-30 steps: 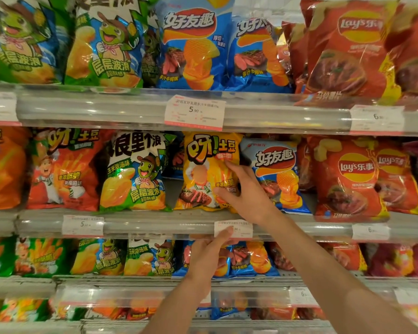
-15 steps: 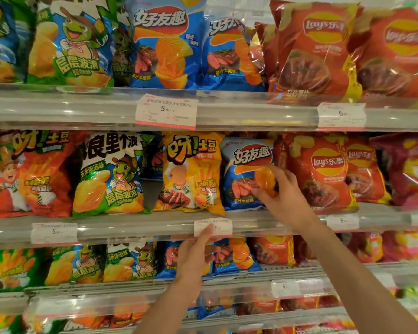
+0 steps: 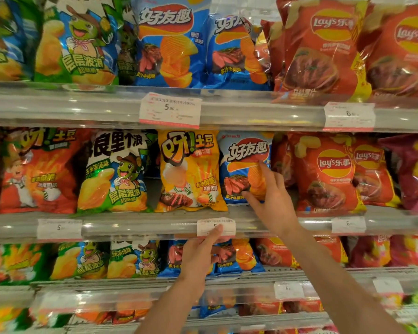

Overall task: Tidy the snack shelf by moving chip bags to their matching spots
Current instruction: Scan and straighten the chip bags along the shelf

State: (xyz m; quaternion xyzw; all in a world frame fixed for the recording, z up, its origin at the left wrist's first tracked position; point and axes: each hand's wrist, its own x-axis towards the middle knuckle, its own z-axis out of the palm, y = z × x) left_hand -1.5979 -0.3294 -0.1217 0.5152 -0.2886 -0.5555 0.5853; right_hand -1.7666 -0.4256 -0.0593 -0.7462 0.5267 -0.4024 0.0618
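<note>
the blue steak-flavour chip bag point(image 3: 241, 169) stands upright on the middle shelf point(image 3: 130, 222), wedged between the yellow potato-stick bag point(image 3: 188, 172) on one side and the red lay's bag point(image 3: 323, 174) on the other. the right hand point(image 3: 273, 198) lies on its lower front, fingers spread and only slightly bent, thumb reaching across the printed steak; it touches the bag but i cannot tell that it has closed on anything yet. the left hand point(image 3: 200, 254) sits lower, index finger stretched up onto the small price tag point(image 3: 215, 226) on the shelf edge, the other fingers curled under and holding nothing. the bag looks puffed with air, so it should be very light, soft and easily dented, with glossy film that may slide under flat fingers, and the chips inside will crush if squeezed hard. the safest hold is probably a gentle pinch on the flat top seal or along a side edge, drawing it straight out so the neighbours stay standing. matching blue bags point(image 3: 174, 42) fill the shelf above, a likely home for it.
</note>
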